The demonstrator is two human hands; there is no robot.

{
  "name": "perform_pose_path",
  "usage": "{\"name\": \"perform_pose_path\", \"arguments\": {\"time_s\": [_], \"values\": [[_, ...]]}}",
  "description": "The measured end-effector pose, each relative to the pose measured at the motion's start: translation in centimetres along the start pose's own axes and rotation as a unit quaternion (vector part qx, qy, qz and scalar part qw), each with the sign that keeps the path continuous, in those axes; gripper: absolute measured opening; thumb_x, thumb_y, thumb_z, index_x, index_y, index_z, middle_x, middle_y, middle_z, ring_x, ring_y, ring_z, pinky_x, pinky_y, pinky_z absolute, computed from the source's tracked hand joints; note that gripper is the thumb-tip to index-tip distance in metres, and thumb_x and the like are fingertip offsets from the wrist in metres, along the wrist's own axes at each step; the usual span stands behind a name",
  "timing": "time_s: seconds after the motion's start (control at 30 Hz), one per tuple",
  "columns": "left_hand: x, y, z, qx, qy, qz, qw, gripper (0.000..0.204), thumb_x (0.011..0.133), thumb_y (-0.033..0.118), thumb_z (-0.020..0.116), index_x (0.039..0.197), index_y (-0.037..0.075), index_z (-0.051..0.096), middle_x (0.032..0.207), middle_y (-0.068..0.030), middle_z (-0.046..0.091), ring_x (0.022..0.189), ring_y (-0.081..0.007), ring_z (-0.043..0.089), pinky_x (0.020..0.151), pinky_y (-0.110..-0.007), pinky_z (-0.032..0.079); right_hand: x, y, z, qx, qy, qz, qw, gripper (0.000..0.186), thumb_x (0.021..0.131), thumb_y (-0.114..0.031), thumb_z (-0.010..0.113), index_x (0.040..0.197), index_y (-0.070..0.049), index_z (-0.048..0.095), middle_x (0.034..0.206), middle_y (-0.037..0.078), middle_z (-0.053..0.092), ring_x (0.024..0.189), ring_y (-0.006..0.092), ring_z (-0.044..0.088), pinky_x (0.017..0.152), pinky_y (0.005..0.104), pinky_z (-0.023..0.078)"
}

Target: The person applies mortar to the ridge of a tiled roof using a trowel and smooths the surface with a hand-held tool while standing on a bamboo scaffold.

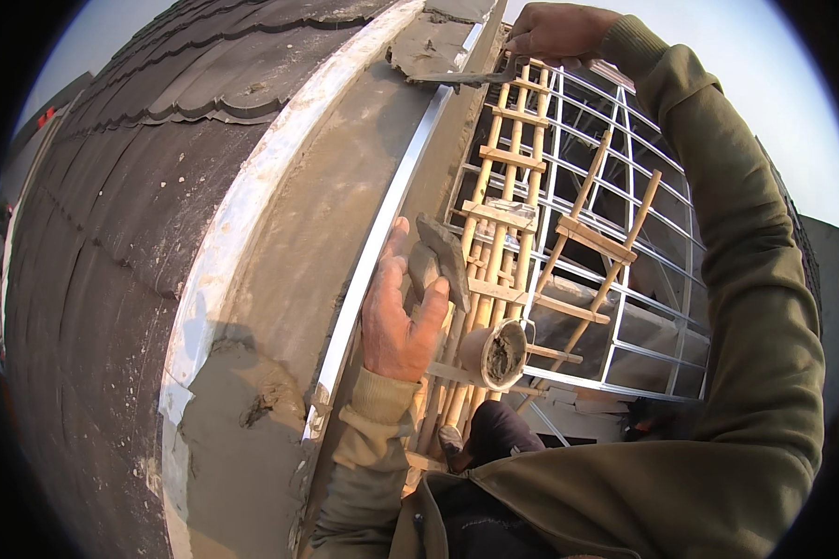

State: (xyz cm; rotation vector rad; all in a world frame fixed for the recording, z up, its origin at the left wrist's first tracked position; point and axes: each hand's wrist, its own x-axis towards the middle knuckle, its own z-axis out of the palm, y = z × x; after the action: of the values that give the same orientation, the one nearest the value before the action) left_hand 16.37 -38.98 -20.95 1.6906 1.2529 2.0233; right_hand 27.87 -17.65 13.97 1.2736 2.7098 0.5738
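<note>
Nearest, a grey, mortar-smeared hand float (449, 261) is held between the parted thumb and fingers of the left hand (399, 321), beside a straight, silvery-white strip (382, 224). Farther off, a flat, grey, mortar-coated trowel (466, 78) is gripped in the right hand's (561, 34) curled fingers, its blade extended leftward across the strip.

The right hand (561, 34) hides the handle of the grey metal trowel (464, 78). The lower edge cuts off the olive fabric left sleeve (364, 494). A far-off red shape (47, 117) is too small to identify.
</note>
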Motion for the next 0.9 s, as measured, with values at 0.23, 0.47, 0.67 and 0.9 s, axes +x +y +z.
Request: {"name": "perform_pose_path", "arguments": {"time_s": [0.23,0.47,0.67,0.9], "values": [[0.2,0.3,0.1,0.002,-0.021,-0.009,1.000,0.071,0.092,0.015,0.060,0.153,-0.012,0.037,0.161,-0.0283,0.039,0.153,-0.0356,0.035,0.125,-0.044,0.026,6.1,1.6,5.5,-0.148,0.268,-0.085,0.948,0.036,0.106,-0.025,0.051,0.118,0.001,0.072,0.094,0.022,0.075,0.081,0.0330,0.076,0.078,0.0474,0.062],[0.5,0.2,0.0,0.021,-0.029,0.016,0.999,0.069,0.093,0.012,0.061,0.153,-0.012,0.038,0.160,-0.0287,0.039,0.152,-0.0362,0.035,0.125,-0.044,0.027,13.3,3.1,4.1,-0.265,0.137,-0.100,0.949,0.035,0.092,-0.030,0.062,0.089,0.000,0.079,0.085,0.018,0.076,0.081,0.0301,0.074,0.068,0.0468,0.057],[0.1,-0.2,0.3,-0.008,-0.005,0.008,1.000,0.067,0.093,0.011,0.061,0.153,-0.012,0.039,0.160,-0.0276,0.041,0.152,-0.0350,0.036,0.125,-0.044,0.026,6.6,-1.3,2.5,-0.021,0.065,0.038,0.997,0.034,0.099,-0.031,0.060,0.102,-0.001,0.077,0.084,0.015,0.073,0.075,0.0248,0.072,0.066,0.0409,0.057],[0.6,-0.5,1.1,-0.027,-0.006,0.025,0.999,0.070,0.095,0.020,0.063,0.152,-0.012,0.040,0.159,-0.0280,0.042,0.152,-0.0353,0.036,0.125,-0.044,0.026,0.5,1.6,5.1,-0.068,0.129,-0.056,0.988,0.041,0.107,-0.028,0.048,0.113,0.005,0.072,0.090,0.020,0.074,0.064,0.0305,0.071,0.060,0.0419,0.061]]}}
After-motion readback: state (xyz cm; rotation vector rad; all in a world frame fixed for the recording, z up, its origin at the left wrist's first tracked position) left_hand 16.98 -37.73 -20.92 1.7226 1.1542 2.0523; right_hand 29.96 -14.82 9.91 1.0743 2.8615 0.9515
